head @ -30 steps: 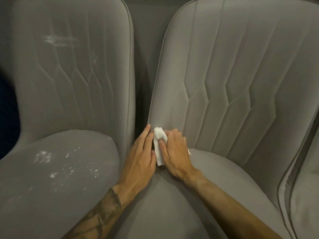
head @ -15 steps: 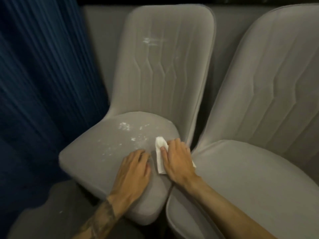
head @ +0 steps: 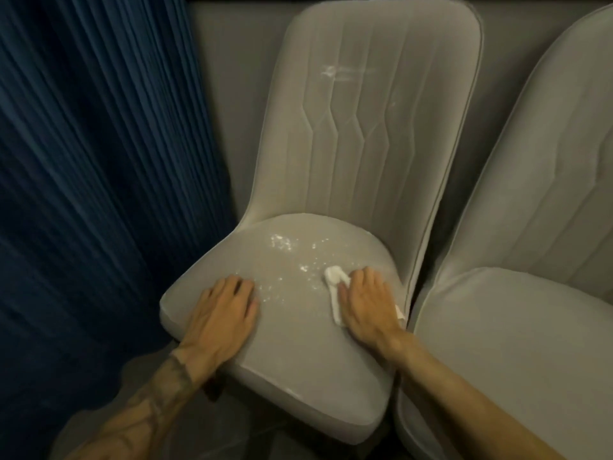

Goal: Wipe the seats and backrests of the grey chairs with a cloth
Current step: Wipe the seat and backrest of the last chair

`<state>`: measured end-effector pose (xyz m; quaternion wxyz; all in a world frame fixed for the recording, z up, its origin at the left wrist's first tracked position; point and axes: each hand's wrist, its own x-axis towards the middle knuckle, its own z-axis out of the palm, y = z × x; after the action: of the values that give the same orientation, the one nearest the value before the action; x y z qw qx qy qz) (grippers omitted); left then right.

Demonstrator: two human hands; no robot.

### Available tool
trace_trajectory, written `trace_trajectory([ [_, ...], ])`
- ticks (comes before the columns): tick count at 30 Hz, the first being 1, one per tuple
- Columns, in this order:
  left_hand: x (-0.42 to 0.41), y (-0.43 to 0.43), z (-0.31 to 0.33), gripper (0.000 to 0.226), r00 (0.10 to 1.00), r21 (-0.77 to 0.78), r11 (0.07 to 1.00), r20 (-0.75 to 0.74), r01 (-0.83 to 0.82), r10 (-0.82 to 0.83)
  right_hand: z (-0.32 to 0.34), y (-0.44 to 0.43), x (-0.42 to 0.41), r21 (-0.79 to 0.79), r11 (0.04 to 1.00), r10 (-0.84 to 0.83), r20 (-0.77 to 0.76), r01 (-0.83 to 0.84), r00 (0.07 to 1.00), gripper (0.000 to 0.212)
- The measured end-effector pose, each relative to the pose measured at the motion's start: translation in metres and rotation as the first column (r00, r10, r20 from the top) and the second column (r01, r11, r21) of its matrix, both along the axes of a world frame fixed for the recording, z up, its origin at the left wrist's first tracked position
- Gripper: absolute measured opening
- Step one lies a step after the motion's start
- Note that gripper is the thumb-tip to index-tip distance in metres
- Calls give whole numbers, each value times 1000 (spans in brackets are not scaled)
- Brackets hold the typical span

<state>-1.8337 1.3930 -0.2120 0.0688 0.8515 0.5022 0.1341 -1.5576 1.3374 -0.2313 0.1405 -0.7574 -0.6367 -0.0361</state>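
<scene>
A grey upholstered chair fills the middle of the view. White specks are scattered over its seat, and a white smear marks its backrest. My right hand presses a small white cloth flat on the right part of that seat, beside the specks. My left hand lies flat on the seat's front left edge with fingers spread and holds nothing. A second grey chair stands close on the right, its seat nearly touching the first one.
A dark blue pleated curtain hangs along the left side, close to the chair's left edge. A grey wall runs behind the chairs. The floor in front of the chair is dim.
My view and both hands have shifted from the right chair's seat to the left chair's seat. My left hand has slid to the front left edge, and the cloth now sits beside the white specks.
</scene>
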Motion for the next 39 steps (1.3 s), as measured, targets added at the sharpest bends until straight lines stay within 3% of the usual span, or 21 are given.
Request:
trace_trajectory([
  [3, 3, 45, 5, 16, 1000, -7, 1000, -3, 28, -28, 0, 16, 14, -2, 999, 34, -20, -34, 999, 30],
  [8, 7, 112, 5, 16, 991, -17, 991, -26, 129, -130, 13, 63, 35, -44, 962, -271, -10, 270, 962, 34],
  [12, 14, 152, 4, 33, 973, 55, 976, -106, 211, -205, 3, 60, -6, -17, 995, -99, -39, 98, 994, 29],
  [14, 14, 164, 4, 33, 959, 76, 959, -94, 275, -267, 8, 61, 7, -48, 995, -89, -36, 88, 995, 32],
  [19, 12, 193, 8, 22, 932, 25, 932, -30, 361, -361, 16, 98, 26, -103, 892, -442, 5, 440, 897, 38],
  [23, 12, 215, 5, 28, 900, -2, 901, -31, 435, -435, 4, 105, -26, -31, 972, -233, -21, 232, 972, 31],
  [25, 13, 225, 1, 27, 881, 9, 881, -7, 472, -472, 3, 99, -15, -13, 976, -216, 3, 216, 976, 28],
  [30, 15, 241, -8, 27, 842, 0, 847, 114, 531, -528, 9, 111, 19, -54, 775, -627, 65, 630, 776, 36],
  [36, 21, 249, -12, 33, 813, 50, 829, 173, 556, -556, 0, 139, -62, -11, 942, -337, -33, 337, 941, 31],
  [39, 23, 247, -16, 37, 813, 79, 844, 233, 531, -534, 10, 117, -28, -42, 885, -465, 4, 464, 885, 32],
])
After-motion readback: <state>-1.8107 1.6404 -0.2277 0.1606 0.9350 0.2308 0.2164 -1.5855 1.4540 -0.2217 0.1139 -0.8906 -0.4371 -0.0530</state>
